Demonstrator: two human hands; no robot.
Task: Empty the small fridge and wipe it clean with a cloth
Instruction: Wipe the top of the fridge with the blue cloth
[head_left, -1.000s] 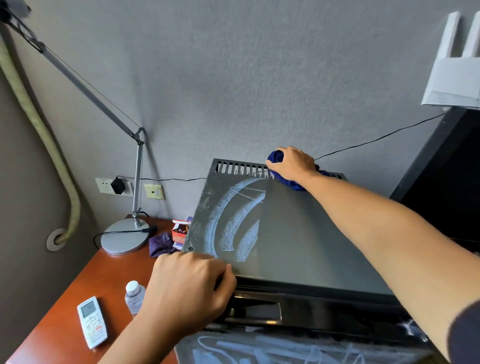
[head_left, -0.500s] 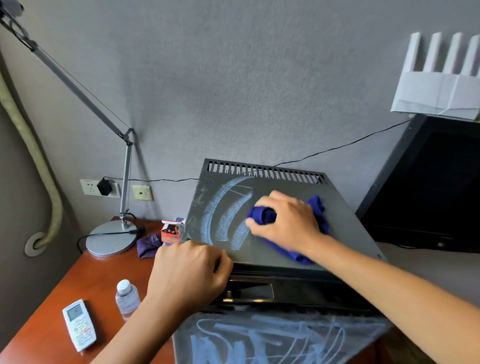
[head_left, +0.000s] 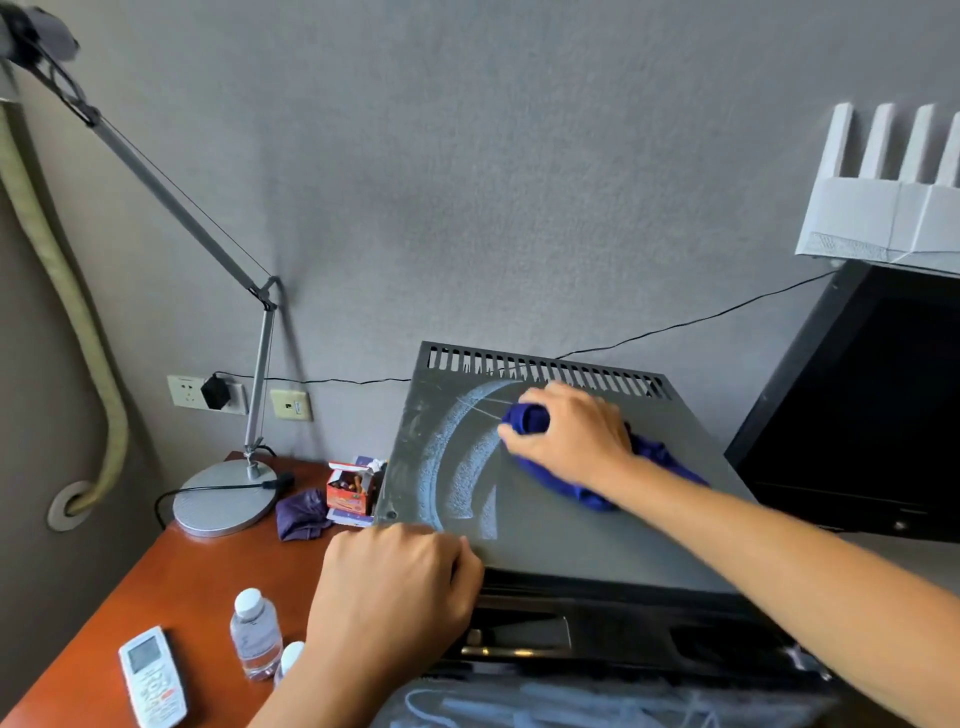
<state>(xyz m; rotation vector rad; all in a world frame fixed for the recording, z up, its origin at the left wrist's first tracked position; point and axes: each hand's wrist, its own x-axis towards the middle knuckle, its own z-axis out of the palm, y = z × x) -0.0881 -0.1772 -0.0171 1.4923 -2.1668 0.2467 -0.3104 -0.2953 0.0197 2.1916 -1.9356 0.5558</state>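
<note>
The small fridge (head_left: 587, 525) stands on the desk, seen from above; its grey top carries curved pale dust streaks on the left half and a vent grille along the back. My right hand (head_left: 571, 434) grips a bunched blue cloth (head_left: 654, 467) and presses it on the top, just in front of the grille. My left hand (head_left: 395, 587) rests with curled fingers on the front left corner of the fridge top. The black door edge and handle recess lie below that hand.
On the red-brown desk (head_left: 171, 566) stand two small water bottles (head_left: 254, 634), a white remote (head_left: 153, 675), a lamp base (head_left: 226, 499), a purple cloth (head_left: 301, 514) and a small carton (head_left: 350, 488). A black screen (head_left: 872, 415) sits at the right, wall close behind.
My right hand with the blue cloth swept from the back grille toward the front, then back up and left near the grille. The left hand stayed on the corner.
</note>
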